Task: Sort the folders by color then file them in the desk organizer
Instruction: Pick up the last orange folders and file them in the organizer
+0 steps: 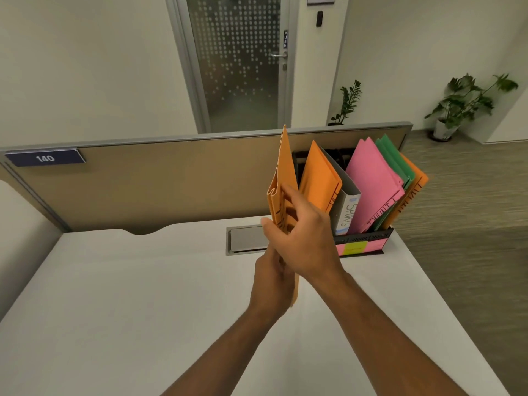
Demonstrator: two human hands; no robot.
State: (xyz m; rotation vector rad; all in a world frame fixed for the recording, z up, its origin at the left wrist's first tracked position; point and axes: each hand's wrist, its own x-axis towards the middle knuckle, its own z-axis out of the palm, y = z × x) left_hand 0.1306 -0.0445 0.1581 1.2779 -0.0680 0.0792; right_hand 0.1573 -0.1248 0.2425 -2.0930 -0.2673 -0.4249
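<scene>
Both hands hold a bundle of orange folders (283, 172) upright above the white desk (128, 295), just left of the black desk organizer (363, 241). My right hand (303, 238) grips the bundle's upper part, fingers curled round its edge. My left hand (273, 278) grips the lower edge, partly hidden behind the right one. In the organizer stand an orange folder (318, 178), a grey binder (347, 207) marked with handwriting, pink folders (371, 184), green folders (393, 158) and another orange folder (414, 190) at the far right.
A beige partition (157, 181) with a "140" plate (45, 158) runs along the desk's back edge. A grey cable hatch (245, 240) is set in the desk behind my hands. The desk's right edge drops to carpet; potted plants (463, 104) stand beyond.
</scene>
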